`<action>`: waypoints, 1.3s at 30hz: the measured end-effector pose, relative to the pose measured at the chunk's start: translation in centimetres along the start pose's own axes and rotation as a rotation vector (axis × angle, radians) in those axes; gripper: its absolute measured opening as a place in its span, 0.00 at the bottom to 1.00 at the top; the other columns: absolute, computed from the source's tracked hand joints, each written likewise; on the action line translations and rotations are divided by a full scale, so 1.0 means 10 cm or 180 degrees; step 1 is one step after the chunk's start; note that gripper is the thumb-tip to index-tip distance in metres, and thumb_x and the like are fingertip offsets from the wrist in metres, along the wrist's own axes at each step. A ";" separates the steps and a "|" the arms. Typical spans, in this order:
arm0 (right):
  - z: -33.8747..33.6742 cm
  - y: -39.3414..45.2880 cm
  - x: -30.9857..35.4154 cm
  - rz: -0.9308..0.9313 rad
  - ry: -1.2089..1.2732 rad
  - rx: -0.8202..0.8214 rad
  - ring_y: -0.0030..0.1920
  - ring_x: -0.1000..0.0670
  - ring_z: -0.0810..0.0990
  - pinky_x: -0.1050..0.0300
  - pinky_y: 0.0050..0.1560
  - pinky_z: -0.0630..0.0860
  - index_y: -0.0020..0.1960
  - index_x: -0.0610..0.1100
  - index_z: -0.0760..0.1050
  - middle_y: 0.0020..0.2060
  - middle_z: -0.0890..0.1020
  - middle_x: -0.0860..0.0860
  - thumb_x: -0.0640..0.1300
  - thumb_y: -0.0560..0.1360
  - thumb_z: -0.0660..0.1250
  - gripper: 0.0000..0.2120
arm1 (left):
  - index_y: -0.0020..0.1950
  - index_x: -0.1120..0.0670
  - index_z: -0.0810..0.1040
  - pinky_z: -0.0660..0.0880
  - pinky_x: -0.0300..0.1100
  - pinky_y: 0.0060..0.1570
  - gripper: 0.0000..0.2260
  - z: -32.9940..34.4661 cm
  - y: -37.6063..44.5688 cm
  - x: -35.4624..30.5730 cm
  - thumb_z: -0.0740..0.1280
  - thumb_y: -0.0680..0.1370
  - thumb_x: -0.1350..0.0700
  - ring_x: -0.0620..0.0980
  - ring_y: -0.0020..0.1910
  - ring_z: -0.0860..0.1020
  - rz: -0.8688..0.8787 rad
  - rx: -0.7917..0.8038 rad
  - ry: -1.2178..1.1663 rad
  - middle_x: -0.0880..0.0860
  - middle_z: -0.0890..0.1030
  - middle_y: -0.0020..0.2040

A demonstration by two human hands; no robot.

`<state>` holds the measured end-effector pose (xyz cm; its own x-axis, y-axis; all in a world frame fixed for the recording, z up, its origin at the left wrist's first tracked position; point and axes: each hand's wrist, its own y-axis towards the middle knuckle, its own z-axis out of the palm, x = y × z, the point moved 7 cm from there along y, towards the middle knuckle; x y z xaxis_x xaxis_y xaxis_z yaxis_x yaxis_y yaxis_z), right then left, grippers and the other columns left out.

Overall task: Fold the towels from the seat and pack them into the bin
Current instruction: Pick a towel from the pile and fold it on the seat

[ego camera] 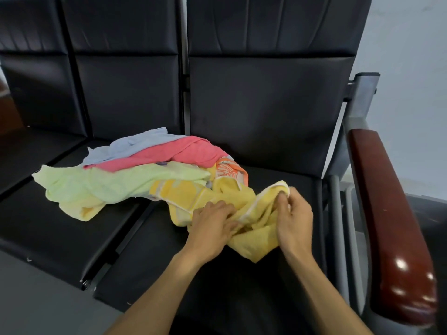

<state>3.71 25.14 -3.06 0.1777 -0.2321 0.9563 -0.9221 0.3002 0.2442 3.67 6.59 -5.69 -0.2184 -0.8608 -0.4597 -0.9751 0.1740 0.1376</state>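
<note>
Both hands are down on a crumpled yellow terry towel (242, 209) that lies near the front of the right-hand seat of the black padded bench (266, 117). The left hand (212, 228) lies on top of the cloth with its fingers curled into the folds, gripping a bunched bit. The right hand (294, 218) pinches the towel's white-trimmed edge between thumb and fingertips, lifting that corner a little off the seat.

The rest of the pile sits just behind and to the left, straddling the gap between two seat pads — a pale green towel (108, 182) spread toward the left edge, a pink towel (174, 153) draped over it, a light blue towel (135, 143) at the back, and an orange patterned cloth (229, 171) poking out beside the yellow one. All are touching and overlapping.

A glossy dark red wooden armrest (387, 213) runs along the bench's right end.
</note>
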 end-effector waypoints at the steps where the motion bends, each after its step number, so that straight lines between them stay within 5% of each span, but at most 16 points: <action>1: 0.04 0.01 -0.01 -0.0016 -0.0276 0.0376 0.36 0.61 0.76 0.60 0.38 0.72 0.48 0.50 0.75 0.33 0.78 0.56 0.42 0.81 0.64 0.05 | 0.48 0.49 0.73 0.73 0.51 0.47 0.04 -0.04 0.00 -0.02 0.62 0.82 0.53 0.50 0.45 0.75 -0.0043 -0.0084 -0.0426 0.47 0.77 0.42; 3: 0.22 -0.09 -0.12 0.0026 -0.0784 0.1357 0.44 0.59 0.80 0.61 0.45 0.76 0.66 0.61 0.69 0.40 0.82 0.58 0.44 0.77 0.71 0.23 | 0.44 0.54 0.72 0.71 0.51 0.39 0.09 -0.14 0.02 -0.06 0.59 0.84 0.58 0.52 0.37 0.75 -0.0088 -0.0225 -0.1304 0.53 0.77 0.37; 5: 0.40 -0.21 -0.18 -0.0125 -0.0883 0.1975 0.46 0.59 0.80 0.61 0.48 0.76 0.65 0.60 0.71 0.43 0.82 0.57 0.43 0.75 0.74 0.23 | 0.44 0.56 0.73 0.69 0.48 0.38 0.11 -0.21 0.05 -0.13 0.58 0.85 0.57 0.52 0.36 0.73 -0.0075 -0.0202 -0.1629 0.57 0.76 0.37; 7: 0.45 -0.23 -0.12 -0.0307 -0.0806 0.1829 0.42 0.56 0.80 0.58 0.45 0.76 0.48 0.50 0.79 0.39 0.82 0.54 0.44 0.77 0.71 0.02 | 0.47 0.54 0.75 0.71 0.46 0.39 0.09 -0.21 0.07 -0.07 0.60 0.84 0.54 0.54 0.36 0.76 -0.0393 -0.0252 -0.1824 0.58 0.78 0.38; 10: 0.33 -0.13 -0.16 0.0162 -0.0334 0.1018 0.34 0.57 0.78 0.62 0.37 0.74 0.38 0.46 0.78 0.33 0.82 0.52 0.47 0.81 0.65 0.14 | 0.51 0.48 0.75 0.71 0.36 0.39 0.03 -0.26 0.03 0.11 0.63 0.82 0.51 0.43 0.36 0.75 -0.0872 -0.0790 -0.1752 0.48 0.78 0.42; 12: 0.32 -0.11 -0.19 0.0499 -0.0143 0.0914 0.32 0.59 0.77 0.63 0.33 0.73 0.37 0.44 0.78 0.31 0.81 0.52 0.48 0.81 0.64 0.15 | 0.55 0.46 0.77 0.72 0.34 0.47 0.08 -0.22 0.05 0.10 0.61 0.83 0.46 0.40 0.48 0.77 -0.0800 -0.0384 -0.1824 0.43 0.78 0.51; 14: 0.34 -0.12 -0.25 0.0793 0.0077 0.0890 0.32 0.57 0.77 0.62 0.33 0.74 0.39 0.41 0.79 0.30 0.80 0.51 0.46 0.82 0.63 0.16 | 0.58 0.46 0.78 0.72 0.35 0.48 0.11 -0.05 0.01 0.04 0.63 0.81 0.42 0.41 0.50 0.77 -0.0681 0.0472 -0.1731 0.43 0.79 0.52; 16: 0.32 -0.12 -0.31 0.1051 0.0241 0.0671 0.32 0.56 0.77 0.60 0.34 0.75 0.41 0.39 0.79 0.30 0.80 0.52 0.46 0.82 0.62 0.16 | 0.54 0.48 0.78 0.70 0.36 0.42 0.10 0.02 -0.04 0.07 0.70 0.77 0.44 0.39 0.41 0.74 -0.0631 0.0729 -0.1165 0.45 0.79 0.46; 19: 0.25 -0.13 -0.44 0.1540 0.0566 0.0316 0.39 0.50 0.82 0.50 0.42 0.80 0.44 0.39 0.80 0.36 0.83 0.48 0.49 0.82 0.63 0.16 | 0.48 0.52 0.78 0.71 0.41 0.41 0.03 -0.08 -0.03 0.13 0.68 0.79 0.54 0.42 0.36 0.74 -0.0684 0.0296 -0.1040 0.50 0.81 0.41; 22: 0.30 -0.13 -0.39 0.1304 0.0364 0.0615 0.48 0.53 0.84 0.55 0.49 0.81 0.56 0.47 0.77 0.44 0.85 0.54 0.51 0.79 0.68 0.10 | 0.51 0.51 0.74 0.74 0.44 0.39 0.02 -0.23 -0.04 0.24 0.63 0.83 0.55 0.47 0.37 0.80 -0.1241 -0.0383 -0.1959 0.51 0.84 0.41; 24: 0.37 -0.17 -0.25 0.0671 -0.0038 0.0987 0.49 0.59 0.83 0.67 0.47 0.78 0.71 0.56 0.63 0.47 0.83 0.58 0.46 0.76 0.73 0.29 | 0.52 0.51 0.70 0.74 0.44 0.35 0.02 -0.25 -0.06 0.23 0.63 0.83 0.55 0.48 0.34 0.80 -0.1420 -0.0506 -0.2636 0.53 0.85 0.41; 26: 0.51 -0.24 -0.19 0.0052 -0.0357 0.1437 0.49 0.60 0.82 0.66 0.47 0.79 0.77 0.64 0.53 0.48 0.83 0.57 0.39 0.76 0.72 0.41 | 0.50 0.53 0.70 0.72 0.44 0.32 0.04 -0.24 -0.04 0.19 0.64 0.82 0.60 0.50 0.32 0.78 -0.1278 -0.0431 -0.2957 0.55 0.83 0.38; 28: 0.66 -0.35 -0.17 -0.0344 -0.0582 0.1900 0.49 0.56 0.82 0.56 0.50 0.81 0.74 0.66 0.59 0.48 0.83 0.55 0.35 0.77 0.68 0.38 | 0.49 0.53 0.72 0.75 0.45 0.32 0.05 -0.22 -0.01 0.16 0.64 0.81 0.62 0.51 0.34 0.80 -0.1132 -0.0352 -0.2886 0.55 0.83 0.39; 31: 0.61 -0.29 -0.14 -0.0467 -0.0724 0.1564 0.42 0.56 0.81 0.54 0.42 0.79 0.56 0.57 0.76 0.41 0.83 0.55 0.32 0.74 0.64 0.21 | 0.47 0.51 0.79 0.76 0.46 0.46 0.08 -0.18 0.03 0.11 0.62 0.83 0.57 0.49 0.43 0.82 -0.0854 -0.0230 -0.2233 0.50 0.84 0.42; 36: 0.38 -0.17 -0.17 0.0116 -0.0859 0.0636 0.33 0.53 0.79 0.51 0.32 0.77 0.41 0.48 0.75 0.31 0.80 0.53 0.36 0.76 0.63 0.10 | 0.52 0.39 0.81 0.67 0.34 0.63 0.21 -0.26 0.00 -0.08 0.53 0.79 0.31 0.37 0.61 0.72 -0.0308 -0.0151 -0.2121 0.37 0.75 0.55; 39: 0.36 -0.15 -0.22 0.0414 -0.0634 0.0601 0.37 0.55 0.80 0.56 0.35 0.78 0.44 0.49 0.77 0.35 0.82 0.55 0.35 0.75 0.64 0.09 | 0.57 0.40 0.77 0.68 0.34 0.61 0.17 -0.16 -0.02 -0.24 0.64 0.73 0.33 0.39 0.60 0.71 0.0041 0.0106 -0.1343 0.43 0.73 0.56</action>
<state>3.46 21.89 -6.08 0.0003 -0.3856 0.9227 -0.9836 0.1663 0.0698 4.48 7.82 -3.23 -0.2205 -0.5884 -0.7779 -0.9714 0.2049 0.1204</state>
